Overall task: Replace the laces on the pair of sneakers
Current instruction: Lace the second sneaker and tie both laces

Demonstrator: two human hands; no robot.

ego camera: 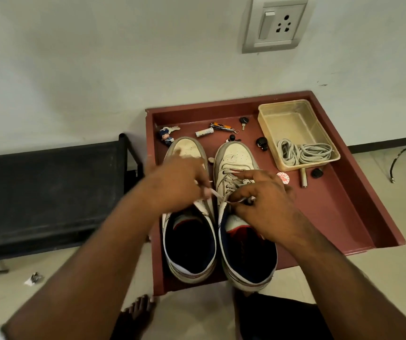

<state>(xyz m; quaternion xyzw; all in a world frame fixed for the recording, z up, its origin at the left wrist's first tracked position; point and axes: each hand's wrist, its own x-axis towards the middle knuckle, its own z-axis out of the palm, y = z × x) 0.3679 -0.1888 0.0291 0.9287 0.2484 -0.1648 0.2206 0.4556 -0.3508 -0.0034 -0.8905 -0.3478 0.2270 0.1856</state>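
Two sneakers stood side by side on the red tray (344, 217), toes toward the wall. The right sneaker (242, 217) carried the lace (217, 195); the left sneaker (188, 231) showed none, though the hand hid most of its eyelets. Lace looked thin, flat, limp and light: it would sag and twist, so best held close to the tip, where it is stiffest for threading. Shoes looked stiff enough to stay put under a light pull.

Left hand (179, 182) was over the left shoe's tongue, fingers curled, pinching one lace end. Right hand (263, 200) sat over the right shoe's upper eyelets, thumb and fingers pinching the other end, palm down. Both forearms reached in from the bottom, wrists nearly level. Lace ran taut between the hands.

More laces (302, 152) lay coiled in the tub (268, 123) at the tray's far right, well apart from the hands.
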